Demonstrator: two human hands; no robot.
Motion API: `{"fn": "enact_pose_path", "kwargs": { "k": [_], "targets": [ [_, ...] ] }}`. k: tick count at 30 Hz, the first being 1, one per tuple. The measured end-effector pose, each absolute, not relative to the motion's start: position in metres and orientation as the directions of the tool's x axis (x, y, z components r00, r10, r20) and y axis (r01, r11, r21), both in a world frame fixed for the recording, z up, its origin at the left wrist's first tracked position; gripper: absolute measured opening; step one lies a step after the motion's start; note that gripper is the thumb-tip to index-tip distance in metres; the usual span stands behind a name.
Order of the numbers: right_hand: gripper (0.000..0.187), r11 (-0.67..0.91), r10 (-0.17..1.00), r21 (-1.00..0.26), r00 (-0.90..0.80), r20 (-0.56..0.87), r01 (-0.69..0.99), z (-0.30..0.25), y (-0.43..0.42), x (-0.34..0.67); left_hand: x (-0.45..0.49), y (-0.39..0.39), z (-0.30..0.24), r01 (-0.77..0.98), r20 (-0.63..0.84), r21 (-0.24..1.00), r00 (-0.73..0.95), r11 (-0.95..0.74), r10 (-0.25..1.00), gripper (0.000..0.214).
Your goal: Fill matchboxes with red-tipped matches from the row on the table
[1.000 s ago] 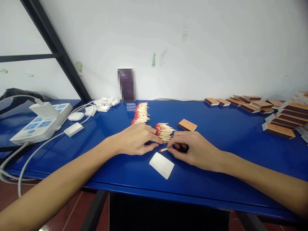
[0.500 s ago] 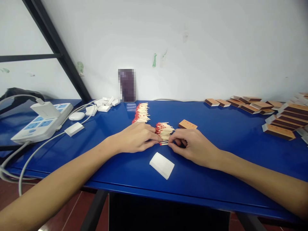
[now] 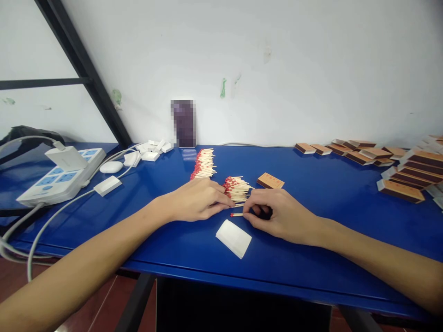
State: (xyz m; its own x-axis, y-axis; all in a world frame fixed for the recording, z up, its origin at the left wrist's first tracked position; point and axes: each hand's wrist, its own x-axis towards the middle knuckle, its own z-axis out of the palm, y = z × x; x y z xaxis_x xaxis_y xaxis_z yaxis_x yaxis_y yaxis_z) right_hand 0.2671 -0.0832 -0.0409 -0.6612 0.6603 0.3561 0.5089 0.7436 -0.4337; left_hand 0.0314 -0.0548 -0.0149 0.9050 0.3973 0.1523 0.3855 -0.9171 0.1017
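Note:
Between my hands lies a pile of red-headed matches (image 3: pixel 237 188), with the heads to the left. My left hand (image 3: pixel 197 199) rests on the table with fingers stretched out, the fingertips touching the head side of the pile's near edge. My right hand (image 3: pixel 277 212) is closed in a pinch on the tail end of a match (image 3: pixel 236 215), just apart from the pile. Whether more than one match is in the pinch I cannot tell. A white matchbox tray (image 3: pixel 233 238) lies nearer me. Behind my right hand is an orange matchbox cover (image 3: pixel 270 180).
A second heap of matches (image 3: pixel 204 163) lies beyond my left hand. Several matchboxes (image 3: pixel 401 190) are stacked at the right, others along the wall. A phone-like dark panel (image 3: pixel 184 123) leans on the wall. A power strip (image 3: pixel 62 177) with white cables is at left.
My right hand has drawn a match from the pile's near edge toward me, and a gap now shows there. My left hand has hardly moved.

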Motion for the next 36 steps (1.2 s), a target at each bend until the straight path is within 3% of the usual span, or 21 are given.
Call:
{"fn": "enact_pose_path", "kwargs": {
  "k": [10, 19, 36],
  "targets": [
    [0.008, 0.716, 0.693, -0.448, -0.625, 0.360, 0.535, -0.0402, -0.0841, 0.2682, 0.0328, -0.0564, -0.0146, 0.377, 0.137, 0.252, 0.898, -0.891, 0.418, 0.025],
    [0.010, 0.720, 0.686, -0.425, -0.656, 0.313, 0.549, -0.0392, -0.0839, 0.2677, 0.0306, -0.0545, -0.0164, 0.428, 0.162, 0.069, 0.886, -0.901, 0.434, 0.024],
    [0.010, 0.715, 0.699, -0.394, -0.604, 0.384, 0.577, -0.0420, -0.0814, 0.2685, 0.0336, -0.0589, -0.0101, 0.419, 0.123, 0.106, 0.894, -0.902, 0.430, 0.020]
  ]
}}
